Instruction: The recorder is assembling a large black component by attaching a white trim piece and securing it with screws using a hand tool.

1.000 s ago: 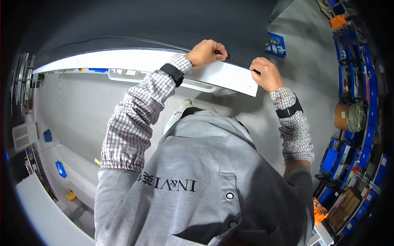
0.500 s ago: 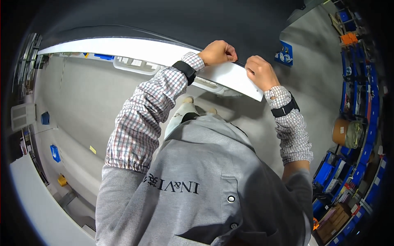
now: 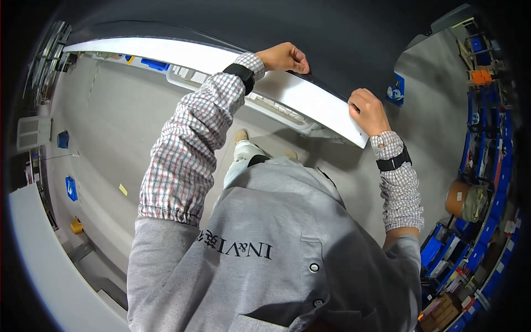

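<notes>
A wide dark grey panel (image 3: pixel 332 44) stretches before me, its near side faced by a long white edge (image 3: pixel 293 91). Along the seam between them runs a thin black strip (image 3: pixel 329 90). My left hand (image 3: pixel 286 57) pinches the strip between thumb and fingertips, close to the seam. Farther right, near the corner of the white edge, my right hand (image 3: pixel 368 109) is closed, with a dark bit showing inside its curled fingers. It looks like the same strip, though the fingers cover most of it.
Beneath the panel hangs a white tray (image 3: pixel 185 79) holding pale pieces. On the right, a shelf with blue bins (image 3: pixel 442 249) and a brown drum (image 3: pixel 456 198) stand along the floor. A blue tray (image 3: pixel 395 91) lies past the panel's right end. A white surface (image 3: pixel 44 249) borders the lower left.
My hands have moved apart along the edge: the right one has shifted right and toward me, the left slightly left and away. The view has also shifted a little.
</notes>
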Available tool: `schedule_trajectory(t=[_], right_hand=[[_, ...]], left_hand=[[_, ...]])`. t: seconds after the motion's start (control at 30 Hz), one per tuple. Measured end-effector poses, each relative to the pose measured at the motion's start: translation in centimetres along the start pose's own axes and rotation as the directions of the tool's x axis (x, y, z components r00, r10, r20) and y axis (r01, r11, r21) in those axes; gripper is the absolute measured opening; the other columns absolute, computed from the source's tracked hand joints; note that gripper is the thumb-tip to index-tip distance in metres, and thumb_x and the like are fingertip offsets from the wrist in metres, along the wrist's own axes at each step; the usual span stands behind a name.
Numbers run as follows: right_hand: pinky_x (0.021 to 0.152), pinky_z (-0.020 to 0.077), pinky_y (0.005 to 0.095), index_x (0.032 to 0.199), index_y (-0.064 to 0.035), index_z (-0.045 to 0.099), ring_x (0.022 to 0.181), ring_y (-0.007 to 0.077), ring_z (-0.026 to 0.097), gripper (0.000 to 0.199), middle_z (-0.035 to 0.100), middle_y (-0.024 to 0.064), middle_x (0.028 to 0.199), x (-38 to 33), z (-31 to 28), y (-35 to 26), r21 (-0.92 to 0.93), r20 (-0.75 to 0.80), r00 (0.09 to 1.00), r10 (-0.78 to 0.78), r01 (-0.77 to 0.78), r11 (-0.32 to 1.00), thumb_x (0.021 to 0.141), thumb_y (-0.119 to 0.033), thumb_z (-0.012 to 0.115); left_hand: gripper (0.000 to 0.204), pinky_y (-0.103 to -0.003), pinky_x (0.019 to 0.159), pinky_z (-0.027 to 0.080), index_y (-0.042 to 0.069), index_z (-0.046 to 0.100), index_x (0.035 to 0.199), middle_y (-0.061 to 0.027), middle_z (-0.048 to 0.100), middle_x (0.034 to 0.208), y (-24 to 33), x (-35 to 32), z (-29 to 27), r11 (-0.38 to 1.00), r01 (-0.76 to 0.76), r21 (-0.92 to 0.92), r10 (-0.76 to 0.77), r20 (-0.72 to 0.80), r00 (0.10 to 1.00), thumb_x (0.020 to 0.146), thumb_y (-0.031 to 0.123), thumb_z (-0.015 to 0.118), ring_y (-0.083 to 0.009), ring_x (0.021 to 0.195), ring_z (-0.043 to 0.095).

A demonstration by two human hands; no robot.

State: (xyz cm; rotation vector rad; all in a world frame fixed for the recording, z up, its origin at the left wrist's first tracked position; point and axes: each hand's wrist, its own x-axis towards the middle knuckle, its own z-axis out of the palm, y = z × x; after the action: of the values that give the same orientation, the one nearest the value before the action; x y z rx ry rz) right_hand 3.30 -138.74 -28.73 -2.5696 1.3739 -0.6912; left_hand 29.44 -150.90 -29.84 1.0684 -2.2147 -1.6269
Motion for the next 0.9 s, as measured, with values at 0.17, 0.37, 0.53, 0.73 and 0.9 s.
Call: schedule_trajectory(t=[0.17, 0.37, 0.53, 0.73, 0.9], right_hand=[[0.066, 0.0488, 0.0333, 0.068, -0.0006, 0.056, 0.076, 0.0238, 0.057, 0.006, 0.056, 0.008, 0.077, 0.7, 0.5, -0.6, -0.009, -0.002, 1.0, -0.016, 0.016, 1.0, 0.065, 0.003, 0.06], [0.067, 0.0487, 0.0335, 0.069, -0.0003, 0.056, 0.078, 0.0239, 0.056, 0.006, 0.056, 0.0084, 0.078, 2.3, 1.8, -1.2, 0.003, 0.003, 1.0, -0.019, 0.019, 1.0, 0.066, 0.002, 0.06], [0.066, 0.0484, 0.0346, 0.068, -0.0003, 0.054, 0.077, 0.0251, 0.056, 0.006, 0.055, 0.0088, 0.077, 4.0, 3.1, -2.0, 0.028, -0.038, 0.998, -0.054, 0.055, 0.998, 0.066, 0.001, 0.06], [0.063, 0.0477, 0.0338, 0.069, 0.0003, 0.054, 0.073, 0.0253, 0.056, 0.009, 0.055, 0.0086, 0.075, 5.7, 4.3, -3.0, 0.03, -0.054, 0.995, -0.08, 0.081, 0.996, 0.064, 0.004, 0.06], [0.066, 0.0485, 0.0349, 0.07, -0.0006, 0.055, 0.077, 0.0246, 0.056, 0.007, 0.055, 0.008, 0.078, 5.4, 3.8, -2.9, 0.017, -0.03, 0.997, -0.065, 0.066, 0.998, 0.065, 0.002, 0.06]], left_hand=[[0.015, -0.024, 0.076, 0.045, 0.005, 0.068, 0.086, 0.0, 0.065, 0.078, -0.1, -0.1, 0.4, 0.995, -0.007, -0.1, 0.009, 0.019, 1.0, 0.08, 0.019, 0.066, -0.0088, 0.076, 0.058], [0.016, -0.024, 0.075, 0.045, 0.004, 0.067, 0.085, -0.0007, 0.064, 0.075, 0.0, 0.0, 0.8, 0.994, -0.052, -0.093, 0.053, 0.002, 0.999, 0.08, 0.019, 0.066, -0.0086, 0.073, 0.056], [0.015, -0.024, 0.073, 0.045, 0.003, 0.067, 0.084, -0.001, 0.064, 0.074, -0.2, 0.2, 1.1, 0.997, -0.036, -0.063, 0.036, -0.003, 0.999, 0.08, 0.018, 0.066, -0.0083, 0.072, 0.055], [0.014, -0.025, 0.069, 0.046, 0.001, 0.065, 0.086, -0.0034, 0.064, 0.075, 0.2, -0.1, 1.1, 0.995, -0.066, 0.082, 0.067, -0.02, 0.998, 0.08, 0.013, 0.065, -0.009, 0.07, 0.056], [0.013, -0.024, 0.069, 0.049, 0.001, 0.066, 0.082, -0.0039, 0.065, 0.075, -0.3, -1.8, -3.8, 0.961, -0.068, 0.267, 0.069, 0.008, 0.998, 0.078, 0.013, 0.066, -0.0114, 0.069, 0.06]])
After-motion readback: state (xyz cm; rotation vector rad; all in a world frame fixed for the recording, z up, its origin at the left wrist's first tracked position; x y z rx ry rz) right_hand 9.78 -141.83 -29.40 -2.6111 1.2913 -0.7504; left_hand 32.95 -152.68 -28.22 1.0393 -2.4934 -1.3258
